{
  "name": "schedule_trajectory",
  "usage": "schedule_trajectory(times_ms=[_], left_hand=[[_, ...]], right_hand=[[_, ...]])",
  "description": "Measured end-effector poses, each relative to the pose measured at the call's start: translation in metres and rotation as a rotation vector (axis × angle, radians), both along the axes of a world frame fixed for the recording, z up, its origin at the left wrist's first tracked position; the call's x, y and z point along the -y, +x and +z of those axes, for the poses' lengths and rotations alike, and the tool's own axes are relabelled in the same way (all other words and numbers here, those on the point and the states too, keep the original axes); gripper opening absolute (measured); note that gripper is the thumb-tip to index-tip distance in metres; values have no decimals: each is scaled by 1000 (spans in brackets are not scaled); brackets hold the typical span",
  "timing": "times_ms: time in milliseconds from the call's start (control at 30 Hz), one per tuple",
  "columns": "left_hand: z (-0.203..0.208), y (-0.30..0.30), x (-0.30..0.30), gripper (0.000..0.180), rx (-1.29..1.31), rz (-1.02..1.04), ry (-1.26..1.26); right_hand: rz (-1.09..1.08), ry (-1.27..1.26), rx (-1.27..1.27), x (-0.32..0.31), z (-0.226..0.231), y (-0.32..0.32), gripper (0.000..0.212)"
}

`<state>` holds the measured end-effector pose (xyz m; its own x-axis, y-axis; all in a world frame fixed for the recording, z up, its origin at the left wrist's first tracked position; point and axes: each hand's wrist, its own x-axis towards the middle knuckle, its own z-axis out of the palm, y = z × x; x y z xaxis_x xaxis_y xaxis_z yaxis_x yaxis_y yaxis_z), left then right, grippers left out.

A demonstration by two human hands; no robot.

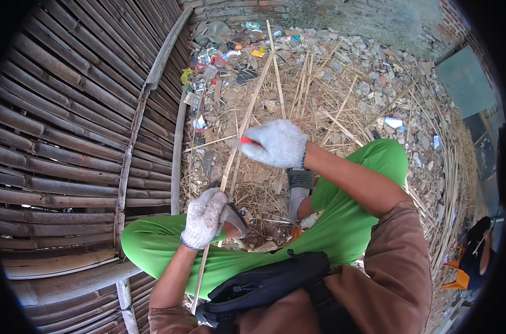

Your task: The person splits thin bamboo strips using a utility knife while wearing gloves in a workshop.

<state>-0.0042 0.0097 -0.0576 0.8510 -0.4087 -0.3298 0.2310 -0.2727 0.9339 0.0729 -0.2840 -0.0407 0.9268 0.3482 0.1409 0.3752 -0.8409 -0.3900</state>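
My left hand (pixel 203 218), in a pale knitted glove, is closed round a long, thin bamboo strip (pixel 231 158). The strip slants from beside my lap up and away over the ground between my feet. Farther along it, my right hand (pixel 278 143), gloved alike, is closed on a red-handled knife (pixel 247 141). Only the red handle shows clearly; the blade end is blurred against the strip. Much of the handle is hidden in the glove.
A bamboo slat wall (pixel 69 139) rises close on my left. Bamboo strips, shavings, rubble and litter (pixel 222 58) cover the ground before a brick wall (pixel 347 28). My green trouser legs (pixel 347 222) and black waist bag (pixel 269 281) are near. A person (pixel 475 250) sits by an orange chair (pixel 459 275).
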Motion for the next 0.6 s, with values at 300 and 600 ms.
schedule_trajectory(times_ms=[300, 600], left_hand=[[0, -7, -7, 30, -2, -32, 49], [-2, -4, -6, 31, -79, -24, -8]], right_hand=[[-251, -88, -6, 102, -13, 72, 56], [-842, 58, -79, 211, -43, 107, 76]])
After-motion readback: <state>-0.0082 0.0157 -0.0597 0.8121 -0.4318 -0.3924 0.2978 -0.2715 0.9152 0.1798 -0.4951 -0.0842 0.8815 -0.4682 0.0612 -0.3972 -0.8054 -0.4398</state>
